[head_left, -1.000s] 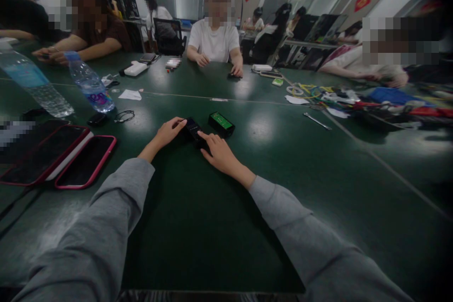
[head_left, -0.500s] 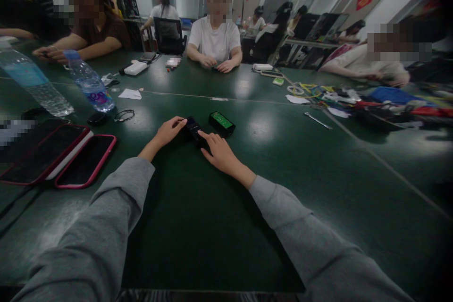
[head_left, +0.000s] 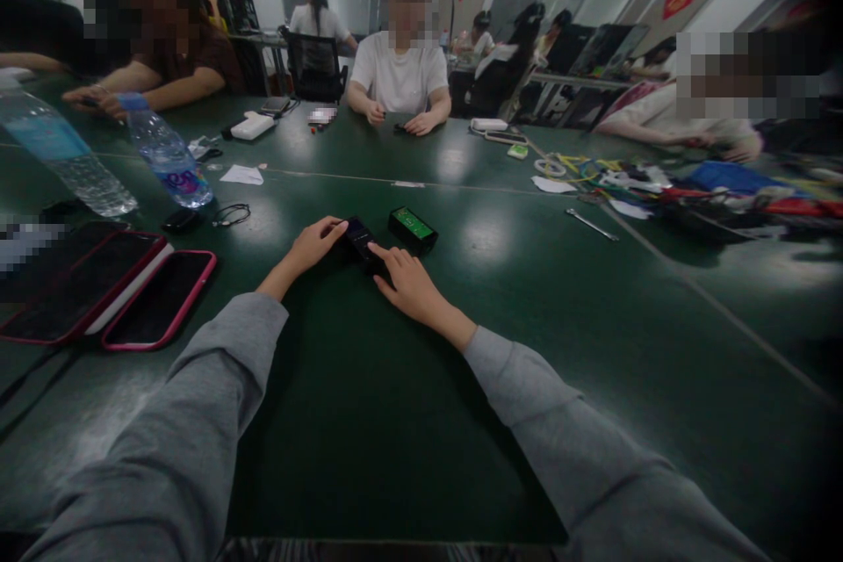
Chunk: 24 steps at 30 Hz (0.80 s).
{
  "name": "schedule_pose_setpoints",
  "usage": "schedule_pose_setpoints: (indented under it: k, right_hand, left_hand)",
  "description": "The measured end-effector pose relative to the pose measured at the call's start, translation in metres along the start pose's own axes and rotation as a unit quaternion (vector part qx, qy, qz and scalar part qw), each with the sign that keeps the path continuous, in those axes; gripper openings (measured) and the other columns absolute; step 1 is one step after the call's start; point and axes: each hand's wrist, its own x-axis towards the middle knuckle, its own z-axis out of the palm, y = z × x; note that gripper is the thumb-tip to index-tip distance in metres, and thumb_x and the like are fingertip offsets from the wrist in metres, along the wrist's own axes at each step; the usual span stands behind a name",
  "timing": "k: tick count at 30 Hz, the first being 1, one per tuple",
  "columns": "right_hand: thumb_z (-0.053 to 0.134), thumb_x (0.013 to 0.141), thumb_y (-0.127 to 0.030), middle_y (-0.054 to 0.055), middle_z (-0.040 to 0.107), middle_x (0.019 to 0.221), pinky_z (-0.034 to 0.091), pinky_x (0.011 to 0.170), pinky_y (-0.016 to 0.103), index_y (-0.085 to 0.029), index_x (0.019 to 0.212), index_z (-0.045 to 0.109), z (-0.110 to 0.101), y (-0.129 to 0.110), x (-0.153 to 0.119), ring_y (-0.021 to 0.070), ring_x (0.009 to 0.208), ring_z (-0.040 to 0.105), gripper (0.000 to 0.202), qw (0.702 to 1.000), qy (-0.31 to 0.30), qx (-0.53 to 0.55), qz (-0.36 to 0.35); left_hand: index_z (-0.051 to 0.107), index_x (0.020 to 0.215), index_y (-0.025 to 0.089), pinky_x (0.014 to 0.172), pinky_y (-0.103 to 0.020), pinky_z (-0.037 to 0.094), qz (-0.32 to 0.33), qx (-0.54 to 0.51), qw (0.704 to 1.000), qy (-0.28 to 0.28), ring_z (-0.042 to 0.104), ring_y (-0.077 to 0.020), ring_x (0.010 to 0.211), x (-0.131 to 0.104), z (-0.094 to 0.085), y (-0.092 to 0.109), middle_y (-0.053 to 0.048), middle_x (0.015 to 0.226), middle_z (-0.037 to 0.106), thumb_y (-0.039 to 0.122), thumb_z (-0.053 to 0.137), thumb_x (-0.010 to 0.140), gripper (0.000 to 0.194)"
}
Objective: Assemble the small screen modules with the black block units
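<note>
A small black device lies flat on the dark green table. My left hand grips its left side with fingers curled over the top edge. My right hand rests on its right end, index finger stretched onto it. Just right of it sits a second black box with a green circuit board face, touched by neither hand. Grey sleeves cover both my arms.
Two phones in pink cases lie at the left, with two water bottles behind. A wrench and a heap of coloured cables lie at the right. Other people sit around the table's far side.
My hands and the black device have stayed put. The person in white across the table drew both hands together; someone in the background walked to the right.
</note>
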Motion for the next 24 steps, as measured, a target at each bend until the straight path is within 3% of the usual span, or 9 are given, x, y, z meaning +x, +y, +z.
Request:
schedule_pose_setpoints:
  k: [24]
  right_hand:
    - [0.046,0.095,-0.029,0.012,0.054,0.120,0.047,0.085,0.045,-0.021,0.148,0.026,0.0011,0.0005,0.0008,0.0277,0.105,0.051,0.058,1.000,0.003,-0.006,-0.001]
  left_hand:
    - [0.064,0.113,0.023,0.091,-0.039,0.047,-0.008,-0.001,1.000,-0.004,0.062,-0.0211,0.095,0.0012,0.0007,-0.0008,-0.006,0.106,0.069,0.062,0.039,0.090,0.051]
